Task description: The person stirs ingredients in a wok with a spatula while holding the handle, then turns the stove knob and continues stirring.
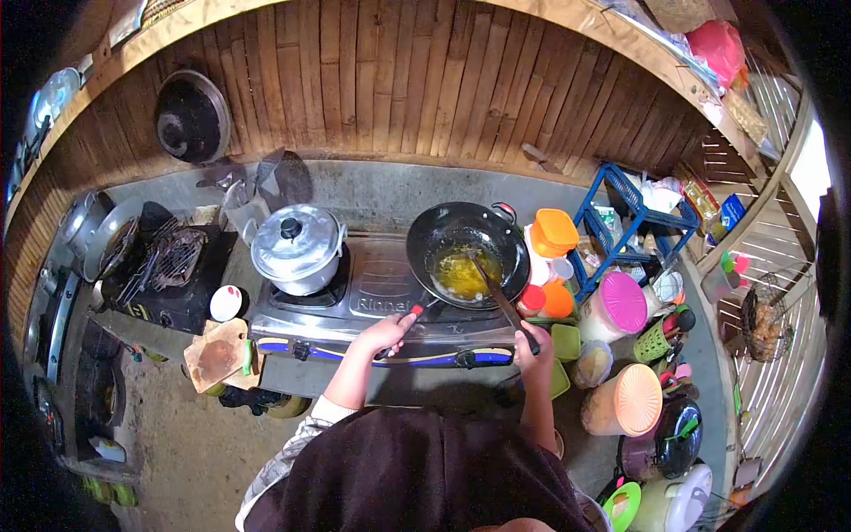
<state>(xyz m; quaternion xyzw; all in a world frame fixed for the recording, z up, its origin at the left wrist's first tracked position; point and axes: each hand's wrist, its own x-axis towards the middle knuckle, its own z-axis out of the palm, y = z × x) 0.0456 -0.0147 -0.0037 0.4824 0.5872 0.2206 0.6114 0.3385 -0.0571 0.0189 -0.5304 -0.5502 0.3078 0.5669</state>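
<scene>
A black wok [423, 232] rests on the right burner of the silver gas stove [377, 275], with yellow oily food [461, 273] in its bottom. My left hand [386, 335] is closed around the wok's long handle [413, 312], which has a red part near my fingers. My right hand [534, 346] grips the dark handle of a spatula [503, 304], whose tip dips into the yellow food. On the left burner stands a lidded silver pot [300, 250], touched by neither hand.
A grill rack [180, 257] and cutting board [215, 356] are at the left. Orange containers [555, 232], a blue rack [634, 191], a pink-lidded jar [620, 301] and a peach-lidded jar [625, 403] crowd the right side. A bamboo wall [381, 89] rises behind.
</scene>
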